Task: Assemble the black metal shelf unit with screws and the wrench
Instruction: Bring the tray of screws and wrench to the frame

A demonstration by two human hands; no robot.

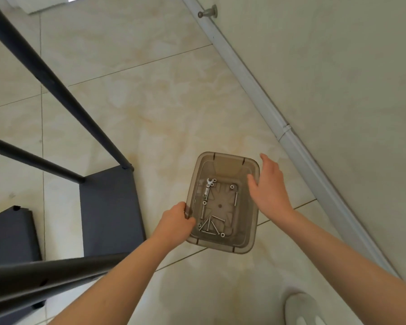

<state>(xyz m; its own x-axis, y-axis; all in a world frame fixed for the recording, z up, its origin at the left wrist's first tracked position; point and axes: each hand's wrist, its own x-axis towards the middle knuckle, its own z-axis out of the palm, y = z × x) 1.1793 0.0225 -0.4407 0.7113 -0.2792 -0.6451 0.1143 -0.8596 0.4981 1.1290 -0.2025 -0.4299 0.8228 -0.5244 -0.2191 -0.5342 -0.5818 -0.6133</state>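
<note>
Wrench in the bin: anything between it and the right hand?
Nothing visible. The wrench lies uncovered on the floor of the lidless bin; the open right hand is over the bin's right rim.

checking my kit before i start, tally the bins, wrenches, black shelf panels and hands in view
bin: 1
wrench: 1
panels: 2
hands: 2
total: 6

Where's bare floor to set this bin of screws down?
Bare tile opens beyond the bin, between the black poles and the wall trim. A smaller patch lies nearer, between bin and shoe. Left is crowded: shelf panels and poles.
</note>
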